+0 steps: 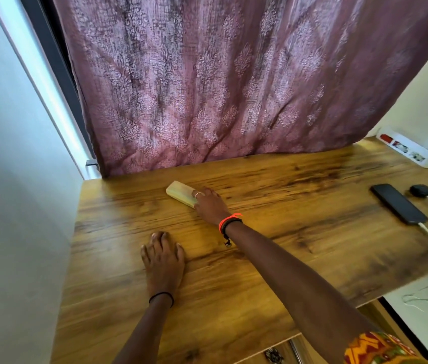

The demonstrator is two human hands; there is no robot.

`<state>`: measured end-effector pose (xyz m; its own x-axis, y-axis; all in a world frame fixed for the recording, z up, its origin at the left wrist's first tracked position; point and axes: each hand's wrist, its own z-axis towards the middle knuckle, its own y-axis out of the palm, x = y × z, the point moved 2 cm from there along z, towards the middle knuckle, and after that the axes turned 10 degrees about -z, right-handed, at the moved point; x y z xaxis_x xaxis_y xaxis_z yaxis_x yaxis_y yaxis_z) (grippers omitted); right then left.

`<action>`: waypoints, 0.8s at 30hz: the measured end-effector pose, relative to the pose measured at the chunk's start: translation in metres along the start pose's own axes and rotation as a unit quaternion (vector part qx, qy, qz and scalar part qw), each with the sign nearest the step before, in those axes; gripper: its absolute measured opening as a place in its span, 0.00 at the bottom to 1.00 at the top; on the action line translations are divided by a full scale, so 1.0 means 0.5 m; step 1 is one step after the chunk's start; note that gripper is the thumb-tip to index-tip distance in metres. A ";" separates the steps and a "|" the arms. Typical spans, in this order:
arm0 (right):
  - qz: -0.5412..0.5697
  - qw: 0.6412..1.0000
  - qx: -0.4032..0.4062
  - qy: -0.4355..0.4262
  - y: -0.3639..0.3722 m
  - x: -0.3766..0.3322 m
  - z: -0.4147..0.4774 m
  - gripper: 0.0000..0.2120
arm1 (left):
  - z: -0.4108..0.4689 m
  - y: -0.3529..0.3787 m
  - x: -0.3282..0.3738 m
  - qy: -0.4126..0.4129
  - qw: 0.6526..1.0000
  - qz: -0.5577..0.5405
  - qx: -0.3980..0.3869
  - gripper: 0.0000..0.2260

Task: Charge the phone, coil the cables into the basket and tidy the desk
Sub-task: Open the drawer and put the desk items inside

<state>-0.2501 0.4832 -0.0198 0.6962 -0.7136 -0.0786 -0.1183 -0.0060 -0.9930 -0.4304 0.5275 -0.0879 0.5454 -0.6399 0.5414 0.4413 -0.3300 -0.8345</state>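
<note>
Desk [312,219], left hand [164,258] flat, right hand [209,203] gripping one pale block [178,191], one phone [398,203]

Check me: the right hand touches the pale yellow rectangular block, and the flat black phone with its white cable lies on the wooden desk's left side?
Wrong side: the head view shows the flat black phone on the right side of the wooden desk. The rest holds.

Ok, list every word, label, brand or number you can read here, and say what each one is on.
No text here can be read.
White strip at the desk's far right corner: red and other coloured patches, too blurred to read.
Phone: face dark, no print shows.
Pale block: no marking shows.
</note>
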 end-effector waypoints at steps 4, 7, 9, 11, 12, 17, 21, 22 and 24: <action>0.026 0.999 0.006 0.018 0.002 0.020 -0.048 0.21 | 0.000 0.000 -0.001 -0.002 1.000 -0.014 -0.005 0.22; 0.035 0.999 0.011 0.036 -0.002 0.041 -0.094 0.22 | 0.000 -0.003 -0.005 0.004 1.000 -0.022 -0.012 0.22; 0.037 0.998 0.008 0.051 -0.007 0.058 -0.131 0.24 | -0.001 -0.003 -0.005 0.010 0.999 -0.026 -0.017 0.22; 0.057 0.995 -0.015 0.080 -0.008 0.080 -0.171 0.27 | -0.008 -0.003 -0.002 0.013 0.999 -0.026 -0.019 0.22; 0.062 0.993 -0.034 0.096 -0.009 0.087 -0.191 0.29 | -0.011 -0.004 -0.002 0.018 0.999 -0.023 -0.018 0.22; 0.017 0.986 -0.122 0.109 -0.005 0.134 -0.295 0.27 | -0.044 -0.003 -0.002 0.058 0.997 -0.023 -0.034 0.21; 0.038 0.978 -0.155 0.133 -0.002 0.175 -0.390 0.29 | -0.088 -0.004 0.002 0.086 0.995 -0.001 -0.051 0.22; 0.041 0.975 -0.166 0.141 -0.004 0.182 -0.409 0.30 | -0.093 -0.003 0.000 0.089 0.994 0.002 -0.056 0.22; 0.034 0.972 -0.181 0.147 -0.008 0.199 -0.454 0.31 | -0.113 -0.004 -0.002 0.089 0.994 0.006 -0.062 0.22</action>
<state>-0.3412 0.2533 -0.0035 0.4517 -0.8900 -0.0622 -0.4364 -0.1596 -0.8855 -0.4720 0.4898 -0.0924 0.4107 -0.7537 0.5131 0.3374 -0.3972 -0.8535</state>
